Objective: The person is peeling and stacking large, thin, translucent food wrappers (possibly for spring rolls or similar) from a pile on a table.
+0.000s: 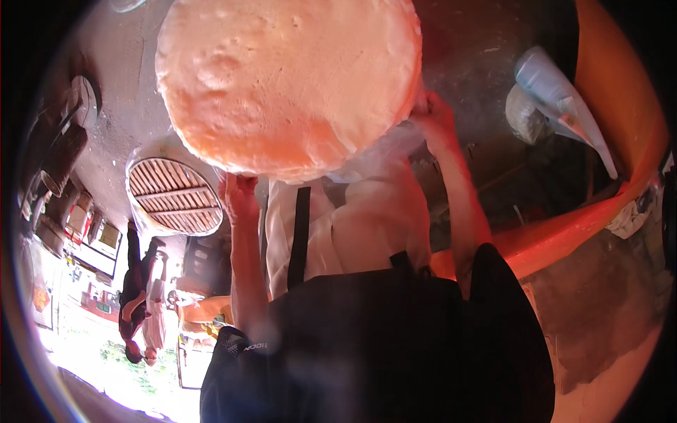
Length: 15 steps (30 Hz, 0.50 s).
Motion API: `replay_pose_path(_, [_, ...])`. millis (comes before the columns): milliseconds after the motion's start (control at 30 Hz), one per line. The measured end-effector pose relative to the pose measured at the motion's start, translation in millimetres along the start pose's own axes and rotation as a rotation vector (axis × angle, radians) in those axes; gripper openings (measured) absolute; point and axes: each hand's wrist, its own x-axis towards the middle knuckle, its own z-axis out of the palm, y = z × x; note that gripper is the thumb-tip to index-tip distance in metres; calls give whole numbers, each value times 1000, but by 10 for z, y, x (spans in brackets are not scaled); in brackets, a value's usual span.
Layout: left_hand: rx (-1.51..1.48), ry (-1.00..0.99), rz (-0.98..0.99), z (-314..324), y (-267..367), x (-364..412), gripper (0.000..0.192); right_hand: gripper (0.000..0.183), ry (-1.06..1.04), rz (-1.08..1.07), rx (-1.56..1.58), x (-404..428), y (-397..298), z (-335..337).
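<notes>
A large, round, pale cake-like slab (291, 90) with a bumpy, blistered top fills the upper middle of the view. My left hand (240, 190) holds its near left edge, with the fingers partly hidden under the rim. On the other side, my right hand (432, 116) grips the right edge. Translucent film or haze (381, 150) shows below the slab near my right hand; I cannot tell which. Whatever is underneath the slab is hidden. Close to the left of my left hand is a round slatted rack (174, 195) with plastic around its rim.
On the right, an orange curved surface (619, 79) sweeps around a plastic bag (560, 95) and a pale wrapped bundle (526, 113). A dark cylindrical container (63, 158) lies toward the far left. Two people (137, 301) stand in the bright background at lower left.
</notes>
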Motion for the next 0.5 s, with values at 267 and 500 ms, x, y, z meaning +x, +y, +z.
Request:
replay_pose_path(267, [193,-262,-261,379,-873,-456,23,58,-98,191,-634,-949,-25,794])
replay_pose_path(500, [-52,33,-163,282,-1416,-77,26,64,-107,517,-28,-1239,-878,865])
